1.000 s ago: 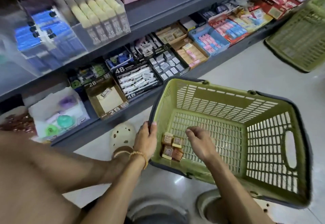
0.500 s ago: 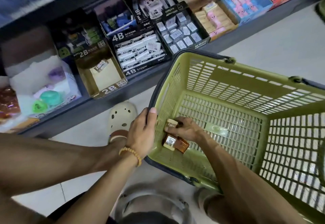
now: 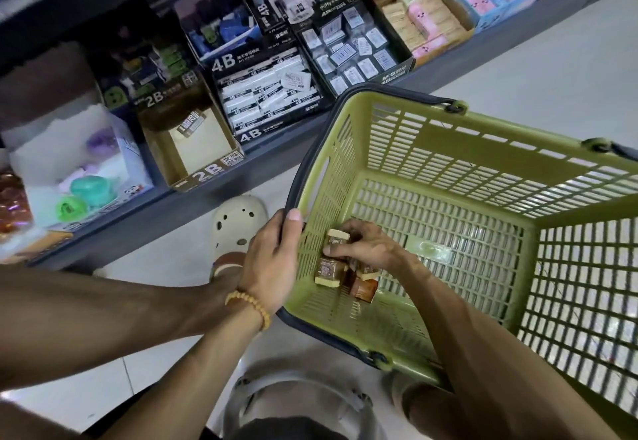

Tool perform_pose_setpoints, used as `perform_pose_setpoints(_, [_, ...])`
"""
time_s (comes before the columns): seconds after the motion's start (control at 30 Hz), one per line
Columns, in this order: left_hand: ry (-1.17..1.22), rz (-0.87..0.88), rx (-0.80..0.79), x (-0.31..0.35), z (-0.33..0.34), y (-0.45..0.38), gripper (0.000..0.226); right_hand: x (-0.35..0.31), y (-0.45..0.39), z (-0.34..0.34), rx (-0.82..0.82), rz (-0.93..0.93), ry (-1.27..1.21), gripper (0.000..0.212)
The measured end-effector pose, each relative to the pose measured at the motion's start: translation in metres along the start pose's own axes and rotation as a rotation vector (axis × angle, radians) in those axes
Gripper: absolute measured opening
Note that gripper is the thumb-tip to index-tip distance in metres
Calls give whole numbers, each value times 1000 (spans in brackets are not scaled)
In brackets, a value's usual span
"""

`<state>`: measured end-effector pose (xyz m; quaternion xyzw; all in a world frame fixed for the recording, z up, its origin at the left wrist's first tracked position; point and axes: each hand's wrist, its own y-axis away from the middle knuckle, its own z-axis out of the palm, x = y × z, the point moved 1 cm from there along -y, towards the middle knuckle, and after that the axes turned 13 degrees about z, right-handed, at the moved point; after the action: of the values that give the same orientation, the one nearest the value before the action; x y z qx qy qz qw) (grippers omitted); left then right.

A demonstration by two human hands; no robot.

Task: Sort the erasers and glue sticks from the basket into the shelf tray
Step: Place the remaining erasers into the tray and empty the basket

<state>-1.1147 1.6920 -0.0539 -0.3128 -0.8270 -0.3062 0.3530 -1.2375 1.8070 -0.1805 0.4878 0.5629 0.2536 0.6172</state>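
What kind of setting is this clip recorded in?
Most likely a stationery shop aisle: a low shelf lined with open display boxes of erasers marked 2B and 4B, and a green shopping basket on the tiled floor.

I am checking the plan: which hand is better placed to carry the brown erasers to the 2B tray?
Right. The right hand is on the erasers; the left hand holds the basket rim.

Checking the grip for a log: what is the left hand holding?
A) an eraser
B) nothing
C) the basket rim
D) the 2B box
C: the left hand is curled over the basket rim at its near corner, while the right hand gathers erasers inside.
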Motion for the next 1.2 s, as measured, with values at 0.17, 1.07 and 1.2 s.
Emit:
perform_pose_setpoints(0.17, [18, 2, 2, -1, 0, 0, 45, -2, -3, 1, -1, -10, -46, 49])
perform_pose_setpoints(1.07, [7, -7, 1, 9, -10, -1, 39, -52, 101, -26, -315, -312, -983, 83])
perform_pose_setpoints(1.2, [57, 157, 143, 33, -41, 6, 34, -80, 154, -20, -345, -449, -852, 53])
